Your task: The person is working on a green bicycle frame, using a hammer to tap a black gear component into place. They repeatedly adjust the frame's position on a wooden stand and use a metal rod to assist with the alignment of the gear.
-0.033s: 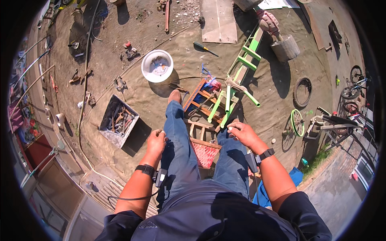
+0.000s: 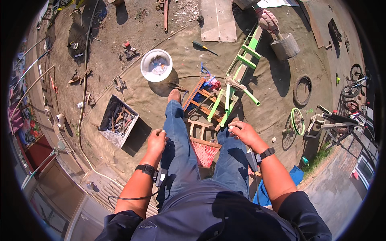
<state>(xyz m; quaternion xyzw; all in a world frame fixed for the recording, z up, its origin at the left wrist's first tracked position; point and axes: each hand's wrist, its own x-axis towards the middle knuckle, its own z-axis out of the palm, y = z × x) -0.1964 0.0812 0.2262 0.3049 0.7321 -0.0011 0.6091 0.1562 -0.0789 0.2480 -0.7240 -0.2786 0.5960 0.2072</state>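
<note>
My left hand (image 2: 157, 139) is beside my left knee, its fingers curled in, with a small white spot at the fingertips. My right hand (image 2: 244, 133) is over my right knee, thumb and fingers drawn together around another pale spot. Whether either hand holds a small thing I cannot make out. Just ahead of my right hand lie the open tube ends of a light green metal frame (image 2: 250, 56). Orange wooden slats (image 2: 195, 98) lie under its near end. Between my legs is a red-and-white woven seat (image 2: 204, 153).
At left stands a box of tools (image 2: 128, 136); ahead is a white bucket (image 2: 166, 61). A screwdriver (image 2: 205, 47) lies beyond. At right are a tire (image 2: 296, 96), a green wheel rim (image 2: 294, 120) and a concrete cylinder (image 2: 286, 47). A hose (image 2: 79, 120) runs along the left.
</note>
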